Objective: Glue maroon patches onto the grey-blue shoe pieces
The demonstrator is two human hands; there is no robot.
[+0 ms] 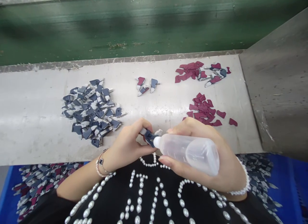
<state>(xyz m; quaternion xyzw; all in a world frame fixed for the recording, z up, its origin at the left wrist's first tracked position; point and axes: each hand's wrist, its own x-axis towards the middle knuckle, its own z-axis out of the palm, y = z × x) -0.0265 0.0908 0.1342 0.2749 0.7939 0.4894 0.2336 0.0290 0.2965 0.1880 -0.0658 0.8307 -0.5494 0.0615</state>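
My left hand (127,142) pinches a small navy-and-white cut piece (149,137) between thumb and fingers. My right hand (204,156) grips a translucent plastic squeeze bottle (190,153) lying on its side, and its white nozzle touches the held piece. Beyond my hands lie a large heap of navy-and-white pieces (91,111) on the left and a maroon heap (203,108) just past my right hand. Farther back are a small group of finished-looking pieces (145,86) and a mixed maroon pile (202,73).
All the heaps rest on a white work surface (36,121). Behind it runs a green belt (120,25), and a grey metal panel (276,79) rises at the right. Below, a blue bin (288,185) holds many loose pieces. My pearl-studded black top (144,198) fills the foreground.
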